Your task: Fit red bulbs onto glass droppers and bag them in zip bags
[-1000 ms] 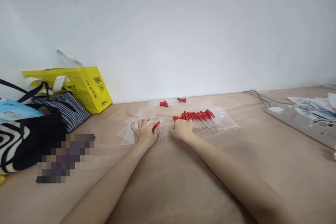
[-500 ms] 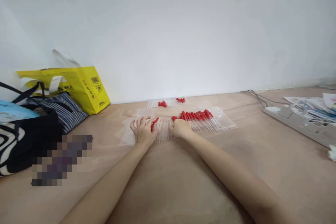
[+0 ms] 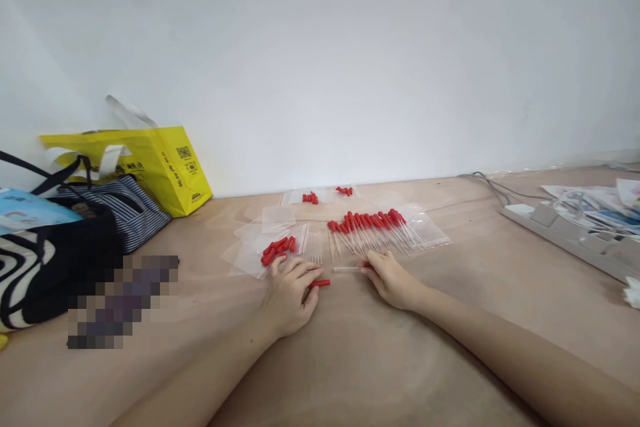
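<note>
A thin clear tube [image 3: 346,269] points leftward, low over the worktop [image 3: 330,367], in front of the person; whether it touches the surface I cannot tell. The right hand [image 3: 394,282] has its fingers clamped on the tube's right end, where a little red shows. Just left of the tube's free end, a red rubber piece [image 3: 321,283] sticks out from the left hand [image 3: 286,295], pinched between thumb and fingers. Beyond the hands, a few loose clear tubes [image 3: 315,248] lie side by side, with a cluster of red pieces [image 3: 279,248] to their left on overlapping clear plastic bags [image 3: 250,240]. To their right, a row of red-topped tubes [image 3: 373,221] slants across the worktop, beside another clear bag [image 3: 431,232]. Farther back, near the wall [image 3: 350,80], two small red heaps [image 3: 310,198] rest on plastic. A yellow bag [image 3: 187,180] stands at far left, and a pale tray [image 3: 570,240] at far right
</note>
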`<move>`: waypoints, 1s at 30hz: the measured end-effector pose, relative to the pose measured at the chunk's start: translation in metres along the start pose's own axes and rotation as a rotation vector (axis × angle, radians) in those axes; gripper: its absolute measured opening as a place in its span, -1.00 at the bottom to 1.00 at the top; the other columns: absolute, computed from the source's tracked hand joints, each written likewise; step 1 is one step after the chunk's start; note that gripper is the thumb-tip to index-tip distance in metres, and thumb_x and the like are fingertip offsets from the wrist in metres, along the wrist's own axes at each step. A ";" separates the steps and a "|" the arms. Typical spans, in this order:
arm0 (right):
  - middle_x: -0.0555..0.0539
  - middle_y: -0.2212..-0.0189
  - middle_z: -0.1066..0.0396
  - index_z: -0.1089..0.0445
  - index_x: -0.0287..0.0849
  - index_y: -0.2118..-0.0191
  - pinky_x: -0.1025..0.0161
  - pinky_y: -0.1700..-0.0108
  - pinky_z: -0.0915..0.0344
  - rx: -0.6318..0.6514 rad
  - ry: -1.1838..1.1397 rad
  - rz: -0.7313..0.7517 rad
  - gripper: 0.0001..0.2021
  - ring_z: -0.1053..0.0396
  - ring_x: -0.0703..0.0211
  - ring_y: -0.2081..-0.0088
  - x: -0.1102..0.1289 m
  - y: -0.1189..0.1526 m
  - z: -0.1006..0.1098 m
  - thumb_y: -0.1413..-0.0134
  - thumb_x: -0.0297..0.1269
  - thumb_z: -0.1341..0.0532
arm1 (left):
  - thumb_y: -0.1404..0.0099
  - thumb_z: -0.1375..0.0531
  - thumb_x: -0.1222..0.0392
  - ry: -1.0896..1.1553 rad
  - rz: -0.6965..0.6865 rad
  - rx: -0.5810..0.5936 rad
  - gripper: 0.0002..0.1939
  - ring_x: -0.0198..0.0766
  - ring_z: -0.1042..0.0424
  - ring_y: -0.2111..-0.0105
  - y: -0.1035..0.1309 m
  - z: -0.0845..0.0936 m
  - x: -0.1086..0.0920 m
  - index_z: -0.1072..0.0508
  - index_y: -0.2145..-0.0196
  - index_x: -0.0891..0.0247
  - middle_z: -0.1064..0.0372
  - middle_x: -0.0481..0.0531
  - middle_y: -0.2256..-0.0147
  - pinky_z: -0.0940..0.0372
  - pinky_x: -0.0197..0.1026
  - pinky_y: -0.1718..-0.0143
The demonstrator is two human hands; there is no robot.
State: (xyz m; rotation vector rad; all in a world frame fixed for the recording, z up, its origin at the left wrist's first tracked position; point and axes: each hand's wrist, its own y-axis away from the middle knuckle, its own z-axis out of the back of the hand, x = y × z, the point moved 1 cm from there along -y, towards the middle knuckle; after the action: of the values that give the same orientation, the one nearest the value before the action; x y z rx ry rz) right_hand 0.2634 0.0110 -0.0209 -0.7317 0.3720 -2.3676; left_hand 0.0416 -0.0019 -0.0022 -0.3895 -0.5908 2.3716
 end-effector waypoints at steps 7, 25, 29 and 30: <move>-0.11 0.33 -0.37 -0.31 -0.16 0.12 0.22 0.20 0.02 0.027 0.129 0.139 -0.71 -0.28 0.22 0.27 0.003 0.002 -0.001 -0.13 -0.47 0.07 | -0.20 -0.08 0.19 0.014 -0.007 0.013 -0.84 -0.17 -0.33 0.24 -0.004 -0.007 0.000 -0.47 0.34 0.07 -0.45 -0.04 0.29 0.11 0.13 0.04; -0.03 0.45 -0.40 -0.38 -0.15 0.37 0.19 0.19 0.09 -0.182 0.220 0.072 -0.82 -0.24 0.25 0.36 0.016 -0.002 -0.008 -0.11 -0.33 -0.04 | -0.27 0.01 0.28 0.058 -0.025 -0.080 -0.81 -0.15 -0.38 0.15 -0.005 -0.011 0.007 -0.38 0.25 0.18 -0.48 -0.02 0.31 0.35 0.20 -0.09; -0.03 0.44 -0.39 -0.38 -0.12 0.26 0.19 0.21 0.07 -0.164 0.224 0.124 -0.82 -0.24 0.24 0.36 0.015 -0.002 -0.010 -0.09 -0.36 -0.05 | -0.27 0.01 0.30 0.040 -0.071 -0.104 -0.78 -0.14 -0.38 0.14 -0.005 -0.012 0.009 -0.37 0.19 0.18 -0.49 0.00 0.32 0.34 0.21 -0.09; -0.02 0.44 -0.38 -0.37 -0.11 0.22 0.19 0.21 0.06 -0.157 0.224 0.143 -0.80 -0.24 0.24 0.36 0.015 -0.002 -0.010 -0.09 -0.39 -0.05 | -0.26 0.00 0.31 0.041 -0.079 -0.112 -0.78 -0.14 -0.38 0.15 -0.005 -0.011 0.008 -0.38 0.20 0.18 -0.49 0.00 0.33 0.33 0.21 -0.08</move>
State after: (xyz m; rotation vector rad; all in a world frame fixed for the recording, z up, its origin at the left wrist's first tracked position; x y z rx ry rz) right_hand 0.2462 0.0040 -0.0222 -0.4917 0.6893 -2.3070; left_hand 0.0430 0.0109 -0.0103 -0.4544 -0.7094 2.2567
